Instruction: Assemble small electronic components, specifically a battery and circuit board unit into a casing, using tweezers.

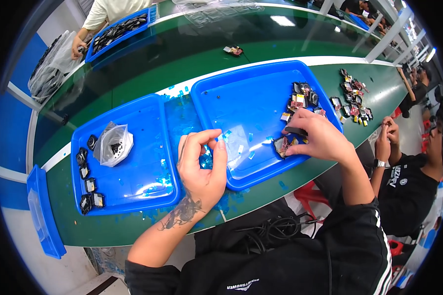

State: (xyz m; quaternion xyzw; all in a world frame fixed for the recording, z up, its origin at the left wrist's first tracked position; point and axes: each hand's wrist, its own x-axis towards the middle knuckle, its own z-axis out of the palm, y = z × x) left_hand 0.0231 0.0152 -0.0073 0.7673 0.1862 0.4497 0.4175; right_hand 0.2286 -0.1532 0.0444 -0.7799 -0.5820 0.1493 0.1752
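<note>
My right hand (317, 135) is closed over the right-hand blue tray (246, 184), its thumb and fingers on a small black electronic housing (282, 146) with an exposed circuit board. A curved black piece (296, 131) shows under the same fingers. My left hand (202, 160) hovers near that tray's left edge, its thumb and index fingertips drawn together in a pinch. Whatever is between them, if anything, is too small to make out. Just beyond my right hand, several similar black units (302, 98) with boards and yellow parts are heaped in the tray.
The left blue tray (125, 199) contains a clear bag (115, 145) of small black parts and a line of black units (85, 171). More opened units (355, 98) lie on the green table (389, 81) at right. Co-workers sit across and to the right; blue film scraps are scattered about.
</note>
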